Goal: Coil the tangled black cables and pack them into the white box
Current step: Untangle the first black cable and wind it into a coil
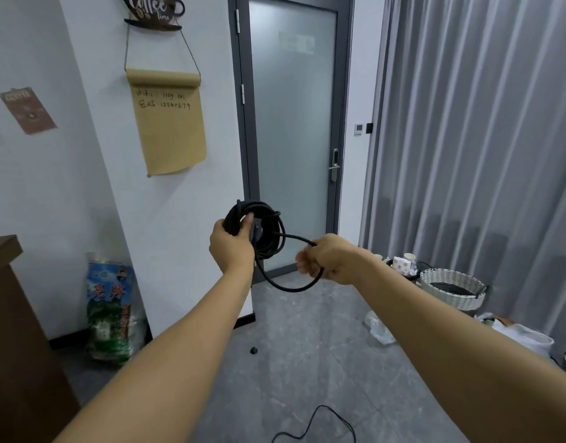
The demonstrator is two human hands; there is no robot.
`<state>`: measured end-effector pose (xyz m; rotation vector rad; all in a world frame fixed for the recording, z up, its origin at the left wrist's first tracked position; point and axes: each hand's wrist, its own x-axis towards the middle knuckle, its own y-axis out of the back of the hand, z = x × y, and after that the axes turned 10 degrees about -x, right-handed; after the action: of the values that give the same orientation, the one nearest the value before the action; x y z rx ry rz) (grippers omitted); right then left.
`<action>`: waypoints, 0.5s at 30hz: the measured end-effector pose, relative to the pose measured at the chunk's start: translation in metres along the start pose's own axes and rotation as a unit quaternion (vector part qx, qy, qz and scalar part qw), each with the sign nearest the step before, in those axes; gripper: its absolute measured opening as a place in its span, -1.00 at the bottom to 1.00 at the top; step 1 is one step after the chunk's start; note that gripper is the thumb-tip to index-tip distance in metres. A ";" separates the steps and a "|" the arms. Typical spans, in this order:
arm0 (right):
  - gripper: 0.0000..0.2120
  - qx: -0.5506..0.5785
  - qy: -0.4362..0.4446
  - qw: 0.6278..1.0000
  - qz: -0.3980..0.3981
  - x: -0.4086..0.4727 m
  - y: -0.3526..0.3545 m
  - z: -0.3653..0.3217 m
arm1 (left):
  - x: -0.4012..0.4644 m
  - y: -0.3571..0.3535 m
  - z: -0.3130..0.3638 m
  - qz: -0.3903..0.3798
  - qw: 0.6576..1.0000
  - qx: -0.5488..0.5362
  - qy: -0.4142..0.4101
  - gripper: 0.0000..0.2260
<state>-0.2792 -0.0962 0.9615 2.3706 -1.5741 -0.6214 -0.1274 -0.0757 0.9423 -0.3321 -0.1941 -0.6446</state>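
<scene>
A coil of black cable (270, 230) is held up in front of the door. My left hand (231, 243) grips the coil's left side, with the thumb over the wound loops. A loose loop of the same cable hangs below the coil and runs to my right hand (328, 259), which grips it with curled fingers. Another black cable (317, 422) lies on the grey floor at the bottom of the view. No white box is in view.
A frosted glass door (294, 132) stands ahead, grey curtains (480, 139) to the right. A white wicker basket (452, 287), cups and plastic bags sit on the floor at right. A green sack (110, 308) leans on the left wall beside a brown cabinet (16, 346). A small black object (254, 350) lies on the floor.
</scene>
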 end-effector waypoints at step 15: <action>-0.77 -0.249 0.157 0.938 0.182 0.025 0.002 0.023 | 0.001 0.000 0.008 0.026 0.970 -0.192 0.147 -0.76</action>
<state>-0.2834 -0.1184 0.9360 1.6599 -1.4462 -0.4607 -0.1272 -0.0731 0.9503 -0.6059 0.2275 -0.6705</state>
